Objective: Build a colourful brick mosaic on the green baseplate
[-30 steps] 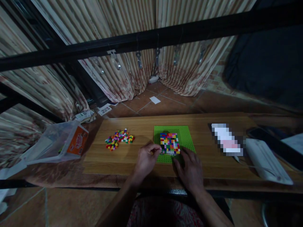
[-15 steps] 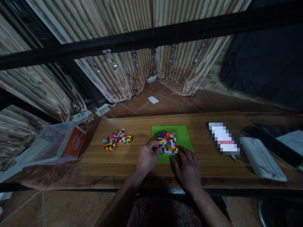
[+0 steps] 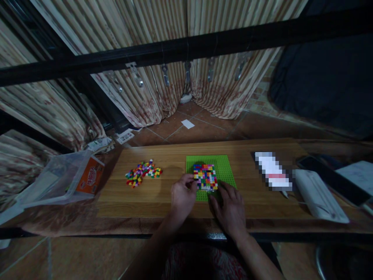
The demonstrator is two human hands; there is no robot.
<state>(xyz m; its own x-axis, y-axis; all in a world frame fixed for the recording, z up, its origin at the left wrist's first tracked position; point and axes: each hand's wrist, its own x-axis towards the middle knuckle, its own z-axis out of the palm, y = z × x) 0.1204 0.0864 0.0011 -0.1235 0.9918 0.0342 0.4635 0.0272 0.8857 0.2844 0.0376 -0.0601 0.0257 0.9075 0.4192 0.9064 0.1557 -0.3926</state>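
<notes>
The green baseplate is lying flat on the wooden board, near its front edge, with a patch of small multicoloured bricks pressed onto its near-left part. The person's left hand is sitting at the baseplate's left edge, fingers curled in with the tips pinched at the left side of the brick patch (whether a loose brick is caught between them is too small and dim to tell). The right hand is resting flat and spread on the baseplate's front edge, fingers touching just below the patch and gripping nothing. A heap of loose coloured bricks is lying well apart to the left on the board. Further left, off the board, a clear plastic tub with an orange label is sitting tilted.
</notes>
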